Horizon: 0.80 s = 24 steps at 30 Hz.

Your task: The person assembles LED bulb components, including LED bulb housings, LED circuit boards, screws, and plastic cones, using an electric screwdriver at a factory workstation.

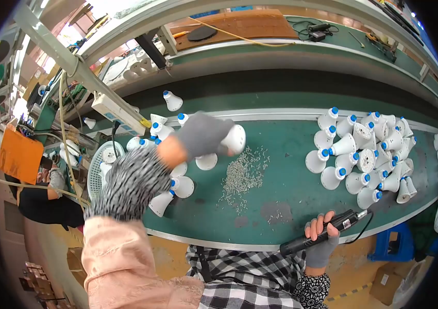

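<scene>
My left hand (204,136), in a grey fingerless glove and slightly blurred, is closed around a white cone-shaped lamp housing (235,139) above the green bench. Below it, more white housings with blue ends, such as one housing (183,187), lie about my left forearm. Near the bench's front edge, my right hand (322,238) wraps its fingers round a black electric screwdriver (338,224), whose metal tip points up and to the right. Between the hands a loose pile of small screws (243,174) is spread over the bench.
A large group of white housings (366,149) stands and lies on the right. To the left are a pale green basket (95,175) and a power strip (118,114) on a metal post. A shelf (239,38) runs along the back. Another person's arm (56,183) shows at far left.
</scene>
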Each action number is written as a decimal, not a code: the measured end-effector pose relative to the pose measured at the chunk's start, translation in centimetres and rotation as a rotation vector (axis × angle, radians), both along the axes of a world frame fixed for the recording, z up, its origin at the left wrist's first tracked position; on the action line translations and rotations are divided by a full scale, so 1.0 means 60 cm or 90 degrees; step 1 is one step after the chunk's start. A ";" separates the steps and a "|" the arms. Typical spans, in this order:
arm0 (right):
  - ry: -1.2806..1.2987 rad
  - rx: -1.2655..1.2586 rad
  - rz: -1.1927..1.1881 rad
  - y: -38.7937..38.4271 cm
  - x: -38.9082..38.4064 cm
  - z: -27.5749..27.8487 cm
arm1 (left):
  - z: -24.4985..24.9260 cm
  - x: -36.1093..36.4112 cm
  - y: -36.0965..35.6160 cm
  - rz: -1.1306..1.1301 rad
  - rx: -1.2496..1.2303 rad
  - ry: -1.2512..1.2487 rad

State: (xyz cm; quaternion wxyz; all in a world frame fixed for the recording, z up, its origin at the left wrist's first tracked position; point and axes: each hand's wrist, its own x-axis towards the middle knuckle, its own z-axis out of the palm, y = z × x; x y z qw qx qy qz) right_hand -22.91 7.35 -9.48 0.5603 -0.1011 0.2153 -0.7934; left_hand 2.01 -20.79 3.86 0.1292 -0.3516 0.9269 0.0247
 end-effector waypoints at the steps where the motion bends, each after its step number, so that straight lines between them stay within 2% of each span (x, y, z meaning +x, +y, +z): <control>1: 0.004 0.005 0.031 0.001 0.010 0.021 | 0.028 0.003 0.056 0.007 0.043 0.103; 3: 0.011 0.017 0.086 -0.007 0.037 0.064 | 0.034 0.006 0.155 0.130 0.269 0.245; 5: 0.090 0.121 0.137 -0.025 0.063 0.095 | -0.036 0.005 0.230 0.156 0.472 0.473; 7: 0.132 0.127 0.208 -0.034 0.079 0.083 | -0.084 -0.007 0.292 0.152 0.455 0.563; 8: 0.205 0.213 0.253 -0.034 0.081 0.091 | -0.104 -0.015 0.312 0.177 0.506 0.606; 9: 0.183 0.204 0.235 -0.030 0.092 0.098 | -0.119 -0.025 0.326 0.158 0.529 0.669; 11: 0.244 0.232 0.221 -0.021 0.100 0.093 | -0.139 -0.037 0.346 0.121 0.563 0.798; 12: 0.264 0.236 0.203 -0.017 0.103 0.090 | -0.132 -0.037 0.354 0.165 0.664 0.822; 15: 0.301 0.242 0.172 -0.006 0.110 0.082 | -0.132 -0.037 0.352 0.157 0.661 0.838; 18: 0.300 0.245 0.183 -0.001 0.116 0.082 | -0.139 -0.047 0.365 0.324 0.798 0.881; 21: 0.315 0.234 0.184 0.005 0.122 0.083 | -0.124 -0.048 0.373 0.514 0.879 0.869; 23: 0.328 0.208 0.181 0.017 0.110 0.081 | -0.139 -0.038 0.377 0.574 0.888 0.898; 24: 0.272 0.155 0.085 0.020 0.107 0.077 | -0.146 -0.031 0.378 0.607 0.892 0.911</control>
